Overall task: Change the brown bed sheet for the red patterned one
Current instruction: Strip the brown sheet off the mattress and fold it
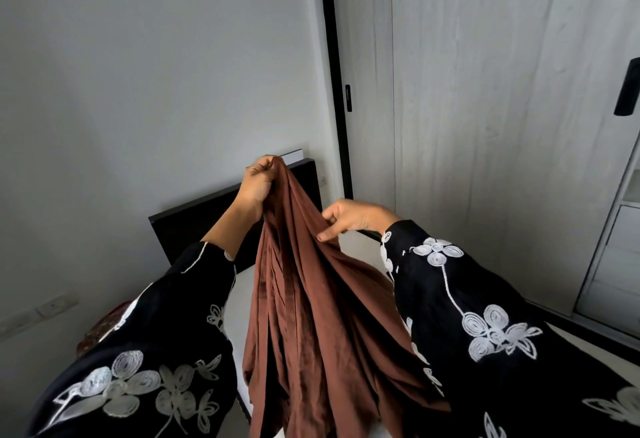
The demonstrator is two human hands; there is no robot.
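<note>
Above the bare white mattress (362,250), I see the left hand (258,181) and right hand (349,218) pinching the plain brown cloth bed sheet (311,316) aloft, probably to gather it off the bed.

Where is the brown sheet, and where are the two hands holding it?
brown sheet (311,316), head view, on the hanging folds in the middle.
left hand (258,183), head view, on the hand's middle, gripping the sheet's top.
right hand (351,218), head view, on the hand's middle, pinching a fold.

Both hands hold brown sheet (311,316) aloft: left hand (258,183) highest, right hand (353,218) pinching fold.
</note>
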